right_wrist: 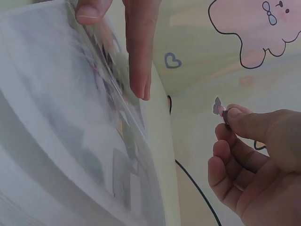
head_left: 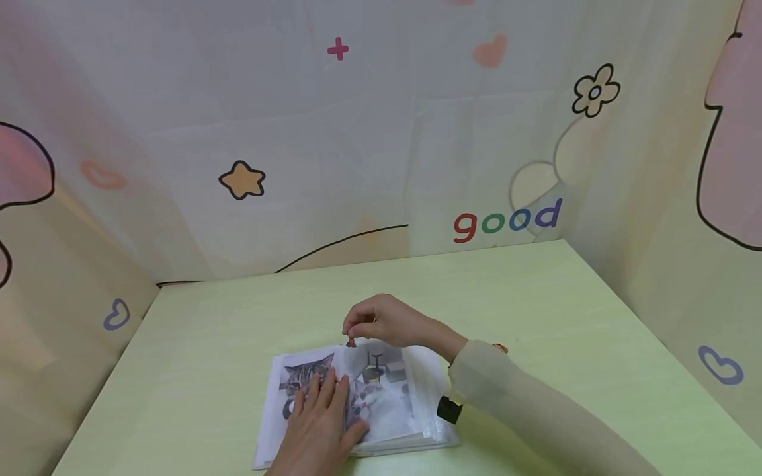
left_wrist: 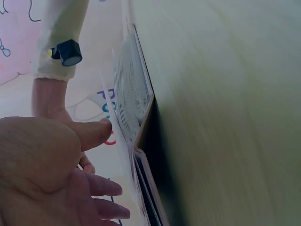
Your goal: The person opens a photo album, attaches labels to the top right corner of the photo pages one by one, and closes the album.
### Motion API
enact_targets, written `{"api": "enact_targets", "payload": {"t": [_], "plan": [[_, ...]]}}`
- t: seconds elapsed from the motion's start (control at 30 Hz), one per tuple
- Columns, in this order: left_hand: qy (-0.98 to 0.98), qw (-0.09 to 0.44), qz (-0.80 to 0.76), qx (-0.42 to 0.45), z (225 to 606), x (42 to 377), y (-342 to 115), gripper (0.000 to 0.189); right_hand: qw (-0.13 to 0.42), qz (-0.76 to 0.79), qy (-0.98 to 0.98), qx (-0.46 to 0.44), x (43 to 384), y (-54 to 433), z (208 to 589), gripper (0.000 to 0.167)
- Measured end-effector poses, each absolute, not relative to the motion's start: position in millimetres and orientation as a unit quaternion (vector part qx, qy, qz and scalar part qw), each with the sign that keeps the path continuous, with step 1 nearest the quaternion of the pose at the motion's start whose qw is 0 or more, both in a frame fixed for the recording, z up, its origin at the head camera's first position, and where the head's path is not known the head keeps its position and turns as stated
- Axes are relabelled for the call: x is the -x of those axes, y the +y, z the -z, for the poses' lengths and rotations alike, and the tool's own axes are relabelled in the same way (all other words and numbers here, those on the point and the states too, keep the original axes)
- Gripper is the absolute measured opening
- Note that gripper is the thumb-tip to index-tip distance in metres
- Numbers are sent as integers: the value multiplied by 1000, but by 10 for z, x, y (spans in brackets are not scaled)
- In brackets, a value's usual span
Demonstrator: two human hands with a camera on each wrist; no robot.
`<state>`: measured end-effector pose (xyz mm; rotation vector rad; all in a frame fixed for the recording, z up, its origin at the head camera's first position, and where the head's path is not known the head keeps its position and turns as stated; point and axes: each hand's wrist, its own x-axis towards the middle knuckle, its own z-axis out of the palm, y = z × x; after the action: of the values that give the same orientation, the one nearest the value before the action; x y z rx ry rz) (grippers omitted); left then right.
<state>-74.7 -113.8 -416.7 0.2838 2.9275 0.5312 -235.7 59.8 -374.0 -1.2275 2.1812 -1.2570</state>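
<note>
An open photo album point(head_left: 387, 423) with clear sleeves lies on the table, showing cat pictures on both pages. My left hand point(head_left: 318, 423) rests on it near the spine, fingers extended over the left page; in the left wrist view the hand point(left_wrist: 51, 165) is seen from the side of the album. Above the album's far edge, my right hand point(head_left: 387, 320) pinches a small reddish-brown piece point(head_left: 351, 342) between thumb and fingertips. The right wrist view shows this small piece point(right_wrist: 218, 107) with a lobed end sticking out; its kind is unclear.
A small orange thing point(head_left: 500, 347) lies on the table point(head_left: 565, 324), partly behind the right sleeve. A dark wrist camera point(head_left: 449, 410) is strapped to that sleeve. Printed curtains point(head_left: 357, 132) stand at the back and both sides.
</note>
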Motion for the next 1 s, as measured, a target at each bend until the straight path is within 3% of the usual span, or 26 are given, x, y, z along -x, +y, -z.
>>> {"api": "enact_targets", "payload": {"t": [0.33,0.63,1.0], "plan": [[976,80,-173,-108,4247,767,-1080,84,193,423,774,429,2456,360,3820,11],[982,36,-143,-115,4300,722,-1027,86,199,393,797,412,2475,273,3928,11],[983,59,-150,-87,4304,730,-972,87,206,388,797,414,2497,233,4030,12]]}}
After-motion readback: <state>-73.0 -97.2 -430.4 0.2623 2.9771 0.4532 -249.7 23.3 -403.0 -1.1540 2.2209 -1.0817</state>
